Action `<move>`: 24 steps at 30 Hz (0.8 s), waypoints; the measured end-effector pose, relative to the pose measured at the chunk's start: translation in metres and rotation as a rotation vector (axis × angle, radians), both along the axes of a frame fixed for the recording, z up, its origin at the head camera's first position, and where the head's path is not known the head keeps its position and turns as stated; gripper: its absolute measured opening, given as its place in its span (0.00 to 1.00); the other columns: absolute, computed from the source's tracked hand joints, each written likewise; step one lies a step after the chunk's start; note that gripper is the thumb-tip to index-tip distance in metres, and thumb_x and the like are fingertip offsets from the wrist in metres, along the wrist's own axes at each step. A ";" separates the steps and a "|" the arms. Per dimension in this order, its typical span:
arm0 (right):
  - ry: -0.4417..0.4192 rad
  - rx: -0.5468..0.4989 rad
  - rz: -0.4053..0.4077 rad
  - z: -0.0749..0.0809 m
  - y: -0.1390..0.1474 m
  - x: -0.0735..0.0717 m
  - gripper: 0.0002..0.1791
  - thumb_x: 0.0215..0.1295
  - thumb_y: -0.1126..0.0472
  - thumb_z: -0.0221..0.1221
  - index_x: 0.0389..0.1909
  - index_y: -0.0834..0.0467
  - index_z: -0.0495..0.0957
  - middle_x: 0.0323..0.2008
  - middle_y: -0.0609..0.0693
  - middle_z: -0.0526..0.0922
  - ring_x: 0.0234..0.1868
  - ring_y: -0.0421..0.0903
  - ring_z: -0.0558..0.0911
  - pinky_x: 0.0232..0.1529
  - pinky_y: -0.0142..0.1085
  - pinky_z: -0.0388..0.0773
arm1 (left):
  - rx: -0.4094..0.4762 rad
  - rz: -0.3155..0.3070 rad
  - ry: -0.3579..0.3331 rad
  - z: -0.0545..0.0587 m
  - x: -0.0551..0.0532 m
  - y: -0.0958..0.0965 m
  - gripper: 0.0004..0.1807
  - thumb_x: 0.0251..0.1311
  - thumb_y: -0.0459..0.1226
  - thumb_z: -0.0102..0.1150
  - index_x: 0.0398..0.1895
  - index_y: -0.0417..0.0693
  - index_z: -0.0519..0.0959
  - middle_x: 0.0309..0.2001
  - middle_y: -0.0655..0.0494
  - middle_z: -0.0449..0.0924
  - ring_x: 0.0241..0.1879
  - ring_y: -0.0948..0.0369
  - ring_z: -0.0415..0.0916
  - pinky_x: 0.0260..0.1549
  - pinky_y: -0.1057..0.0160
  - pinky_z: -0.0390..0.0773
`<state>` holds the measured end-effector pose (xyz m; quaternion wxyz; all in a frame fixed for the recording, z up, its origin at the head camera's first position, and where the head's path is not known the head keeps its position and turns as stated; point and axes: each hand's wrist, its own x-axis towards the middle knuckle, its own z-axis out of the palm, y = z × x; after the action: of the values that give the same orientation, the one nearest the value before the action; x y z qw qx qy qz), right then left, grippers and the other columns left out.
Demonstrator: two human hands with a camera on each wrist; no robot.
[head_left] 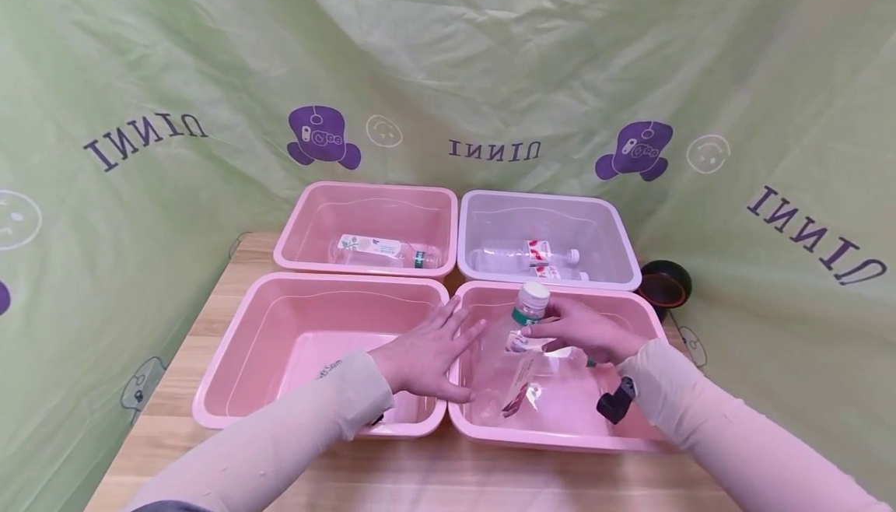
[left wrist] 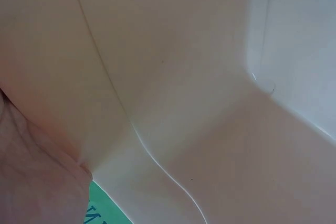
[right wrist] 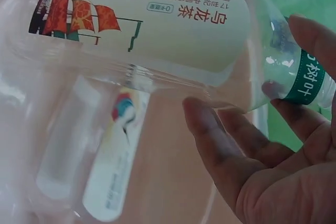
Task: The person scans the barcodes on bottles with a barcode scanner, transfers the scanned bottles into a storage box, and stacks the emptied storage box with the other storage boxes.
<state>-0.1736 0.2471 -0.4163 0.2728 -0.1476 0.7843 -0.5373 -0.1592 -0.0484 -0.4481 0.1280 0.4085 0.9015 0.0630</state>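
Note:
My right hand (head_left: 584,331) grips a clear plastic bottle (right wrist: 173,30) near its neck, just below the green band. The bottle tilts with its white cap (head_left: 535,294) up, over the front right pink tub (head_left: 553,440). Its label shows a ship with red sails. Beneath it, in the right wrist view, lies another clear bottle with a bird on its pale label (right wrist: 118,156). My left hand (head_left: 430,348) spreads its straight fingers over the adjoining rims of the two front tubs. It holds nothing.
The front left pink tub (head_left: 222,356) is under my left forearm. Behind, a pink tub (head_left: 281,243) holds a labelled bottle (head_left: 371,245); a pale purple tub (head_left: 626,243) holds red-and-white-labelled bottles (head_left: 539,251). A round black object (head_left: 665,285) sits to the right. Green printed cloth hangs behind.

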 end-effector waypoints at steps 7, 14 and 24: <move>-0.048 0.004 -0.111 0.025 0.024 -0.001 0.34 0.71 0.61 0.65 0.68 0.73 0.62 0.52 0.60 0.81 0.52 0.56 0.85 0.50 0.51 0.85 | 0.027 0.001 -0.005 0.000 0.000 0.000 0.58 0.58 0.68 0.59 0.84 0.49 0.51 0.82 0.39 0.42 0.81 0.43 0.25 0.77 0.44 0.36; 0.011 -0.041 -0.191 0.047 0.053 -0.001 0.30 0.72 0.66 0.61 0.67 0.73 0.58 0.50 0.56 0.79 0.47 0.45 0.85 0.49 0.46 0.86 | 0.032 -0.003 -0.013 0.001 0.000 0.000 0.58 0.58 0.68 0.58 0.84 0.49 0.51 0.83 0.39 0.41 0.81 0.43 0.25 0.77 0.44 0.36; 0.063 -0.400 -0.151 0.055 0.112 -0.004 0.20 0.79 0.73 0.46 0.59 0.47 0.74 0.49 0.48 0.84 0.49 0.44 0.86 0.48 0.38 0.85 | 0.026 -0.013 0.007 0.001 0.001 0.000 0.58 0.59 0.69 0.57 0.84 0.49 0.50 0.83 0.39 0.40 0.81 0.42 0.26 0.77 0.45 0.36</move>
<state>-0.1775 0.3588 -0.3617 0.1725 -0.1562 0.6788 -0.6965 -0.1585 -0.0485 -0.4468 0.1201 0.4161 0.8984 0.0725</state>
